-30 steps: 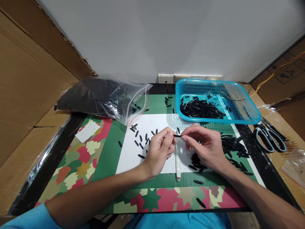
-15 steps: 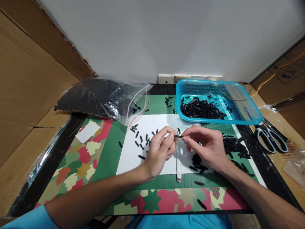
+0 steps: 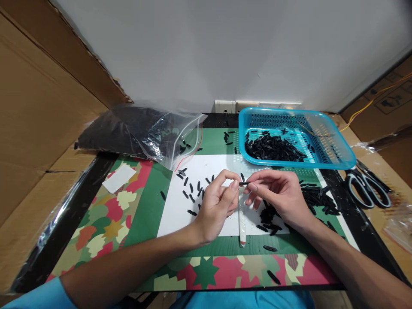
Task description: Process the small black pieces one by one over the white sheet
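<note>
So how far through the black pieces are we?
Done, apparently: a heap of black pieces lies in the blue basket. In hand: left hand and right hand pinch one small black piece together. Left: loose pieces on the white sheet, and the plastic bag looks well filled.

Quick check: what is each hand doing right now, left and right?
Left hand: closed in a pinch on one end of the small black piece.
Right hand: pinching the other end of the same piece, other fingers loosely spread.
</note>
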`<state>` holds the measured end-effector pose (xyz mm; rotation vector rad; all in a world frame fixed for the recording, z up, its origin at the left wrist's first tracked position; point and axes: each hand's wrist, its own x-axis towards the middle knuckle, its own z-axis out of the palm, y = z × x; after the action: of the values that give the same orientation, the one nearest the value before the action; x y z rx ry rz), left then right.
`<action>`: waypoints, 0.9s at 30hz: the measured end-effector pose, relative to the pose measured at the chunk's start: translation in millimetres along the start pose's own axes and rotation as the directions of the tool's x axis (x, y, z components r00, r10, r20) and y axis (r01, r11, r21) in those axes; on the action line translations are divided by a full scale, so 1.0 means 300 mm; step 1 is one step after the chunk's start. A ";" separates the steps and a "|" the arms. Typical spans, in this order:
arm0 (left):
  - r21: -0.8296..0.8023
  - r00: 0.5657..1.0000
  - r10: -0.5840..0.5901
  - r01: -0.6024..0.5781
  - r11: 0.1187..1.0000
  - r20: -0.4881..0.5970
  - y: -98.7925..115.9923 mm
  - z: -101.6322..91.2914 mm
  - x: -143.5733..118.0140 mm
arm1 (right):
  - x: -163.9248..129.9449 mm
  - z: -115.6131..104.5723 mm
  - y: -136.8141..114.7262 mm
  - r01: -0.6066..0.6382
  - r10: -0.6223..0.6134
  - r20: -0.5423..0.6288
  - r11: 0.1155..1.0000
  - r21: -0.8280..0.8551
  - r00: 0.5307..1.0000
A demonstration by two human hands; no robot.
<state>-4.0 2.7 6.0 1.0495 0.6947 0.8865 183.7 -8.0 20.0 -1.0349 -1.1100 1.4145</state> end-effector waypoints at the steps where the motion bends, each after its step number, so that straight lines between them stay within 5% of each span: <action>1: -0.005 1.000 -0.003 0.003 1.000 0.000 0.002 0.001 0.000 | 0.000 0.000 -0.002 -0.001 0.001 -0.004 1.000 0.007 1.000; 27: -0.044 0.998 -0.045 0.046 0.998 0.035 0.003 -0.006 -0.002 | 0.000 0.001 -0.002 0.074 -0.075 -0.011 0.996 -0.050 0.997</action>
<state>-6.0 3.1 6.2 1.0028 0.6647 0.8393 183.6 -8.1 20.6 -1.0255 -1.1673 1.3253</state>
